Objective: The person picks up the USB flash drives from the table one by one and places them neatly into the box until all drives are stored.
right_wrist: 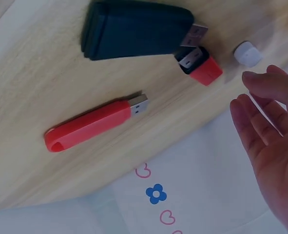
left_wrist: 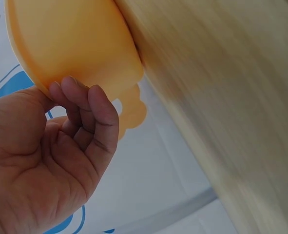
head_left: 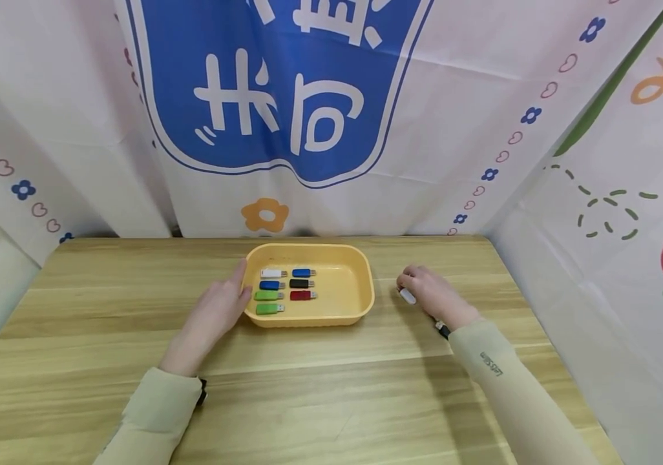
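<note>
My left hand holds the left rim of a yellow tray, its curled fingers against the outer wall. Two loose columns of USB sticks lie inside: a white one, two blue ones, a black one, a red one and two green ones. Right of the tray, my right hand hovers low, fingers loosely bent, by a white USB stick. In the right wrist view a small gap shows between the thumb and that white stick; any contact behind the fingers is hidden.
In the right wrist view a large dark USB stick, a red-and-black one and a long red one lie on the wooden table. The head view does not show these. A printed cloth hangs behind the table.
</note>
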`<state>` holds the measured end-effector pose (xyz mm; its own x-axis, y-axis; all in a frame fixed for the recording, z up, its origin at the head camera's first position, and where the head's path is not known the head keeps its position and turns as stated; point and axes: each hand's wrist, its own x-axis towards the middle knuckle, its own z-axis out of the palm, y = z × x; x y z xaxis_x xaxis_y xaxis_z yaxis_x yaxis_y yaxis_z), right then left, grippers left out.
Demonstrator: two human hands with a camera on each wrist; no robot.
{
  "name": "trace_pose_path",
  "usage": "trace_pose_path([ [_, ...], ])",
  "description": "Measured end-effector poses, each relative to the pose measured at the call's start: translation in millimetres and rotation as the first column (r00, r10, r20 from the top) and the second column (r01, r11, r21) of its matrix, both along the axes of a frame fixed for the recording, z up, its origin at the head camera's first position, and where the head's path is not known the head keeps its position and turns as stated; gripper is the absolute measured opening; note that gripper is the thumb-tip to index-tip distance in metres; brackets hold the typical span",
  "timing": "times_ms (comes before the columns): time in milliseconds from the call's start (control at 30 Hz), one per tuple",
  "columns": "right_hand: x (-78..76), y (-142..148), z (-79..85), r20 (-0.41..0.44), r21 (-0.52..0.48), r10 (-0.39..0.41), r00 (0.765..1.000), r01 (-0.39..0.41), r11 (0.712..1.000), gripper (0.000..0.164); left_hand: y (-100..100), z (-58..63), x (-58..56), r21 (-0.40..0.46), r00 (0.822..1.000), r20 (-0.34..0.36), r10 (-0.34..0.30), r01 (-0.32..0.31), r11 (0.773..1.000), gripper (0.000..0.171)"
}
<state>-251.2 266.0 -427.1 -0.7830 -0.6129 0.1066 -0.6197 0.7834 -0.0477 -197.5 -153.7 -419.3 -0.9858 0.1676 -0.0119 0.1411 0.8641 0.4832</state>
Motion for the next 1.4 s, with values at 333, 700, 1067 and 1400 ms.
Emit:
trace_pose_path([
  [333, 5.5, -4, -5.1, 0.048, 0.056, -0.027, 0.998, 0.024, 0.998, 0.036, 0, 2.6, -0.6, 0.003, 1.000, 0.007, 0.006, -0.006, 1.000, 0.064],
  [700, 4.6, -4, -7.8, 0.082, 0.000, -0.030, 0.996, 0.030, 1.000, 0.018, 1, 2.1, -0.7, 0.002, 1.000, 0.024, 0.007, -0.007, 1.000, 0.065],
  [1067, 1.7, 3, -9.6, 0.167, -0.087, -0.055, 0.984, 0.070, 0.994, 0.007, 1, -0.5, 2.0, -0.014, 0.999, -0.037, -0.016, 0.016, 1.000, 0.063],
  [1400, 3.0, 4, -9.7, 0.180, -0.068, -0.074, 0.981, 0.087, 0.994, 0.008, 1, 1.5, 1.5, -0.009, 1.000, -0.014, -0.007, 0.007, 1.000, 0.064],
])
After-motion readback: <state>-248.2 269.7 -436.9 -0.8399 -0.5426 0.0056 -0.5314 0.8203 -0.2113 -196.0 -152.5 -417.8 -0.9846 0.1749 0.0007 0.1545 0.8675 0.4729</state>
